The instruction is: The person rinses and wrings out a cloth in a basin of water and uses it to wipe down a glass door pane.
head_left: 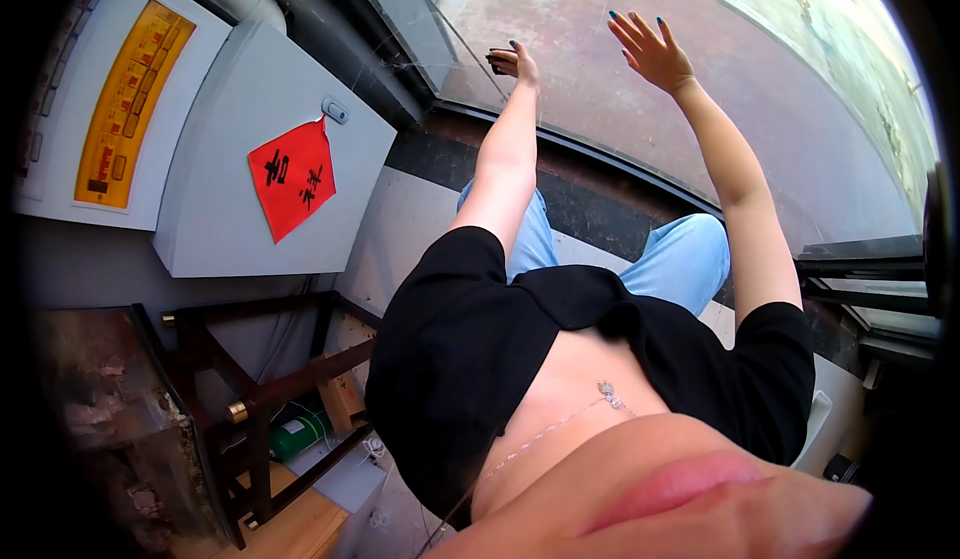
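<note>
My left hand (519, 63) is stretched out toward the glass at the upper middle, its fingers curled around a small dark object (502, 61). What kind of thing it is does not show clearly. Farther right, my right hand (655, 56) is raised with its fingers apart and nothing in it. It is in front of the large glass pane (600, 129); whether the palm touches the glass I cannot tell. Dark teal polish shows on nails of both hands.
A grey metal box (220, 149) with a red cloth sign (293, 177) is on the left. Below it stands a dark wooden frame (300, 384) near a green bottle (300, 436). A dark sill (590, 199) runs under the glass. Black bars (870, 274) are at the right.
</note>
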Available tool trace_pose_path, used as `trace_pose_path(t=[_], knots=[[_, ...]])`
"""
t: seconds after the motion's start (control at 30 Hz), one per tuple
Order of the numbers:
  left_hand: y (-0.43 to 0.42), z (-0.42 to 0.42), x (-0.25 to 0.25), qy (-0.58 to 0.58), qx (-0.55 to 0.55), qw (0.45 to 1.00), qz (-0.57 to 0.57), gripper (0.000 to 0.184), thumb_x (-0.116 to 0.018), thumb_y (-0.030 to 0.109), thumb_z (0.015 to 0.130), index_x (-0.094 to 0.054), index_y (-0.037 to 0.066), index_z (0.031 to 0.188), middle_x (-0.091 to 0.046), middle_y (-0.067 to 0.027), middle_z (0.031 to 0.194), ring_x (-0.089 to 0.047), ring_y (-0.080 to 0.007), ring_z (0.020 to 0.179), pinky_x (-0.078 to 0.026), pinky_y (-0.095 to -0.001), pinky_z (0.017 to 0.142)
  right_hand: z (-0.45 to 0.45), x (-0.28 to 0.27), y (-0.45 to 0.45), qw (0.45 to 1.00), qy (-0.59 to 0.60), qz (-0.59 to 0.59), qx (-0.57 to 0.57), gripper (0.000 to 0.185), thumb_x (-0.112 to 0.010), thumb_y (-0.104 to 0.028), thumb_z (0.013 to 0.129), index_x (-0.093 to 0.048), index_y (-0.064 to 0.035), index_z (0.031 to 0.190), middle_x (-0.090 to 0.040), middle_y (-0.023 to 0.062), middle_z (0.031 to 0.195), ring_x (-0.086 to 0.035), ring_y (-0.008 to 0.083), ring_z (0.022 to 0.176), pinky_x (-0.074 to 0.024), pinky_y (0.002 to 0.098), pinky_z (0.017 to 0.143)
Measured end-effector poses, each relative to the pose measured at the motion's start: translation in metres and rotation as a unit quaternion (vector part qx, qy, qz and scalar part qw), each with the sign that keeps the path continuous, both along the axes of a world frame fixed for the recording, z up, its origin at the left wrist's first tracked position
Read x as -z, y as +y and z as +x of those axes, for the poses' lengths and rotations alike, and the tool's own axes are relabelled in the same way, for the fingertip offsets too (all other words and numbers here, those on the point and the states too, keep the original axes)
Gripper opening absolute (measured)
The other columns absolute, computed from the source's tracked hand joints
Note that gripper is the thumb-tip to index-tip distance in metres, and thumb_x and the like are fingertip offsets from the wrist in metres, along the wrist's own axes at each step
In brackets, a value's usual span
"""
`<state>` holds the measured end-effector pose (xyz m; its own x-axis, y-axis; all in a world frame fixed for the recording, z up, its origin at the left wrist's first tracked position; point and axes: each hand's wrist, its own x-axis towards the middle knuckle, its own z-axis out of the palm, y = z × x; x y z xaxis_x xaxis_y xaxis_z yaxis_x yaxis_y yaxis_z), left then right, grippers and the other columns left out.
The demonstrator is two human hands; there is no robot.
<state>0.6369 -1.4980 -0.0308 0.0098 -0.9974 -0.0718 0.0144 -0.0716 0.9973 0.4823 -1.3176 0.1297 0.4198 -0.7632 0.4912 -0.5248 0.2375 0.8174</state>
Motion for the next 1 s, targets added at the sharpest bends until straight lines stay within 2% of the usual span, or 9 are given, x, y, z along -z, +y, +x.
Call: trace_pose_path(t=[0.13, 0.33, 0.4, 0.5, 0.63, 0.73, 0.87, 0.9, 1.0], knots=[[-0.001, 0.001, -0.013, 0.055, 0.009, 0.998, 0.041, 0.082, -0.019, 0.062, 0.080, 0.009, 0.003, 0.130, 0.019, -0.0186, 0.134, 0.017, -0.0319, 0.124, 0.009, -0.0419, 0.099, -0.001, -0.001, 0.000, 1.000, 0.025, 0.002, 0.009, 0.068, -0.042, -0.053, 0.074, -0.021, -0.0245, 0.131, -0.015, -0.0029, 0.138, -0.012, 0.0181, 0.127, -0.0002, 0.0491, 0.101], [0.020, -0.002, -0.067, 0.095, 0.000, 0.986, -0.137, 0.062, -0.024, 0.039, 0.087, -0.002, 0.002, 0.131, 0.010, -0.0199, 0.136, 0.011, -0.0313, 0.126, 0.003, -0.0389, 0.100, 0.000, -0.003, 0.000, 1.000, 0.017, 0.008, 0.018, 0.071, -0.042, -0.054, 0.073, -0.016, -0.0251, 0.132, -0.011, -0.0024, 0.139, -0.009, 0.0186, 0.128, 0.0016, 0.0499, 0.100], [0.032, 0.000, -0.091, 0.056, -0.024, 0.974, -0.219, 0.051, -0.028, 0.023, 0.085, -0.015, 0.001, 0.130, -0.003, -0.0211, 0.136, -0.003, -0.0337, 0.125, -0.005, -0.0391, 0.101, -0.001, -0.002, 0.000, 1.000, 0.019, 0.012, 0.021, 0.070, -0.042, -0.054, 0.074, -0.016, -0.0252, 0.132, -0.011, -0.0027, 0.139, -0.009, 0.0181, 0.128, 0.0017, 0.0498, 0.100], [0.038, 0.004, -0.105, -0.088, -0.068, 0.936, -0.333, 0.049, -0.039, 0.004, 0.078, -0.029, 0.004, 0.127, -0.024, -0.0189, 0.132, -0.022, -0.0338, 0.118, -0.019, -0.0375, 0.096, 0.000, -0.003, 0.005, 1.000, 0.011, 0.016, 0.019, 0.069, -0.043, -0.052, 0.074, -0.017, -0.0251, 0.132, -0.010, -0.0025, 0.139, -0.009, 0.0174, 0.128, 0.0011, 0.0488, 0.101], [0.030, 0.005, -0.103, -0.150, -0.120, 0.890, -0.413, 0.052, -0.045, -0.002, 0.075, -0.032, 0.005, 0.125, -0.028, -0.0187, 0.130, -0.025, -0.0352, 0.115, -0.023, -0.0389, 0.095, 0.006, -0.005, 0.002, 0.999, -0.035, 0.003, 0.003, 0.071, -0.050, -0.048, 0.071, -0.021, -0.0239, 0.131, -0.016, -0.0018, 0.137, -0.013, 0.0166, 0.127, 0.0002, 0.0468, 0.101], [0.019, 0.008, -0.123, -0.190, -0.148, 0.816, -0.525, 0.053, -0.045, 0.002, 0.075, -0.031, 0.006, 0.126, -0.028, -0.0186, 0.130, -0.024, -0.0369, 0.116, -0.020, -0.0420, 0.095, 0.032, -0.010, -0.013, 0.980, -0.181, 0.047, -0.064, 0.066, -0.052, -0.038, 0.072, -0.025, -0.0203, 0.130, -0.021, -0.0013, 0.136, -0.018, 0.0144, 0.125, -0.0023, 0.0438, 0.103], [0.011, 0.014, -0.174, -0.189, -0.061, 0.789, -0.582, 0.051, -0.039, 0.016, 0.082, -0.023, 0.003, 0.128, -0.014, -0.0241, 0.133, -0.007, -0.0462, 0.121, -0.010, -0.0521, 0.097, 0.061, -0.026, -0.048, 0.969, -0.236, 0.010, -0.069, 0.064, -0.053, -0.036, 0.072, -0.029, -0.0176, 0.128, -0.024, -0.0008, 0.135, -0.020, 0.0134, 0.125, -0.0036, 0.0425, 0.102], [0.007, 0.014, -0.172, -0.205, -0.046, 0.782, -0.587, 0.055, -0.034, 0.027, 0.084, -0.016, 0.001, 0.130, -0.008, -0.0258, 0.133, -0.003, -0.0465, 0.121, -0.005, -0.0533, 0.097, 0.059, -0.023, -0.055, 0.979, -0.196, -0.010, -0.061, 0.064, -0.052, -0.039, 0.072, -0.029, -0.0183, 0.128, -0.022, -0.0009, 0.135, -0.018, 0.0139, 0.125, -0.0032, 0.0437, 0.102], [0.000, 0.006, -0.122, -0.179, -0.068, 0.839, -0.509, 0.064, -0.031, 0.039, 0.085, -0.009, -0.001, 0.130, -0.003, -0.0266, 0.133, 0.000, -0.0459, 0.122, -0.003, -0.0521, 0.097, 0.054, -0.017, -0.062, 0.992, -0.105, -0.055, -0.031, 0.064, -0.047, -0.047, 0.073, -0.029, -0.0195, 0.128, -0.020, -0.0010, 0.136, -0.016, 0.0157, 0.126, -0.0020, 0.0465, 0.101]])
